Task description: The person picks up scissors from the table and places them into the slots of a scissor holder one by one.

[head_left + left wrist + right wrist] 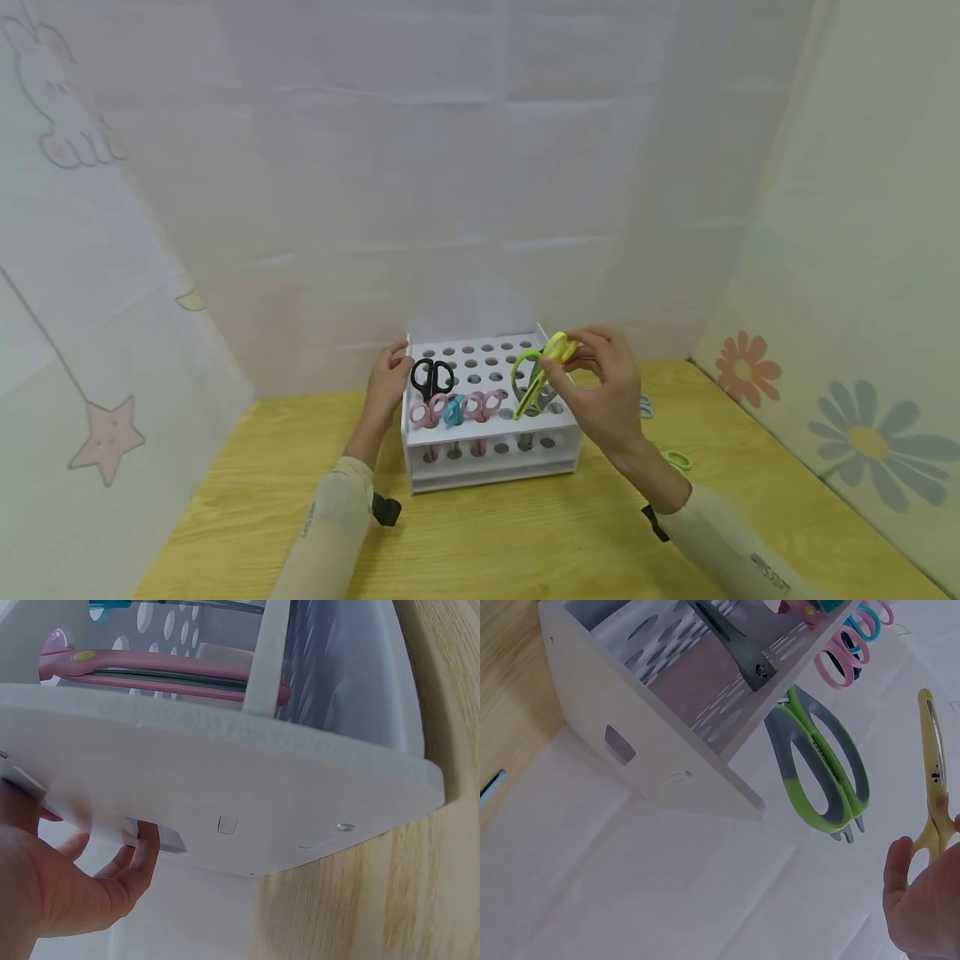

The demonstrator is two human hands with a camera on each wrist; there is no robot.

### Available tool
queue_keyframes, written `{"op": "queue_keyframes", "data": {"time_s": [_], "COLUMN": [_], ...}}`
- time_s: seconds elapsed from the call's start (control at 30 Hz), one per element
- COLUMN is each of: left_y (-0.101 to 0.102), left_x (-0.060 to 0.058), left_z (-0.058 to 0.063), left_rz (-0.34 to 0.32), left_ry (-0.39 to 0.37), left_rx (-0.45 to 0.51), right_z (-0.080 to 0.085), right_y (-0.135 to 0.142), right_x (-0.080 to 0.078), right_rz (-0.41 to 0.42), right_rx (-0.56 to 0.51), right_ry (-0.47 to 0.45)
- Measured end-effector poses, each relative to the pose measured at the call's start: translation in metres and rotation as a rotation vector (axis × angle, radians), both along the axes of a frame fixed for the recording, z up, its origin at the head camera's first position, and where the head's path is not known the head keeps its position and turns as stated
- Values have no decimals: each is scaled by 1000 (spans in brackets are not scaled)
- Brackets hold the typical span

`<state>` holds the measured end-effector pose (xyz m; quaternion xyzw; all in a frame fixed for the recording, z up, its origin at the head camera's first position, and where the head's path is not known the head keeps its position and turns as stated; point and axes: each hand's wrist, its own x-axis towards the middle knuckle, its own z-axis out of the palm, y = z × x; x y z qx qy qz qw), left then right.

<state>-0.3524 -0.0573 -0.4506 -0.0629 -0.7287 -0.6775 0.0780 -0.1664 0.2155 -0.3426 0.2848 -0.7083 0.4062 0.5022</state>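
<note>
A white holed rack [450, 482] stands on the table. My left hand [386, 387] grips its left side panel, with fingertips hooked into a cutout in the left wrist view. My right hand [607, 392] holds yellow scissors [933, 776] by the handles above the rack's right side, blades closed and slanting down to the left. Right behind them in the head view, green-and-grey scissors [802, 806] stand in a hole of the rack. Black scissors [430, 387], teal scissors [453, 411] and two pink-handled pairs, one of them the pink scissors [482, 406], also stand in it, handles up.
On the table to the right, partly behind my right arm, lie light green scissors [677, 460] and a blue handle [646, 406]. A white sheet [450, 167] hangs behind the rack. A flower-printed panel [862, 250] borders the table's right side.
</note>
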Motion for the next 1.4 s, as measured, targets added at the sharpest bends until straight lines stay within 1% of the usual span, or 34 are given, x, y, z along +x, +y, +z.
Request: {"op": "queue_keyframes", "data": {"time_s": [0.1, 0.27, 0.33, 0.47, 0.6, 0.7, 0.8, 0.97, 1.17, 1.27, 1.4], "left_y": [0, -1, -2, -4, -6, -7, -8, -11, -9, -8, -6], "left_x": [2, 2, 2, 3, 4, 6, 7, 7, 8, 8, 8], "left_z": [1, 4, 4, 5, 4, 4, 5, 8, 8, 7, 7], "left_rz": [-2, 6, 10, 9, 6, 1, 1, 0, -6, -7, -5], "left_ry": [9, 12, 7, 2, -2, -5, -3, -1, -21, -28, -25], "left_rx": [-6, -31, -35, -35, -27, -26, -31, -37, -42, -45, -43], "right_z": [-9, -29, -36, -47, -55, -59, -59, -58, -70, -76, -81], "right_y": [-2, 2, 1, -3, -8, -12, -14, -18, -22, -24, -28], "right_x": [-7, -25, -29, -35, -38, -40, -41, -44, -45, -45, -45], "right_rz": [-22, -112, -143, -176, -200, -218, -231, -229, -255, -303, -415], "right_rx": [21, 105, 138, 182, 226, 238, 238, 266, 292, 298, 332], "right_ry": [45, 110, 119, 118, 105, 98, 82, 52, 47, 81, 120]}}
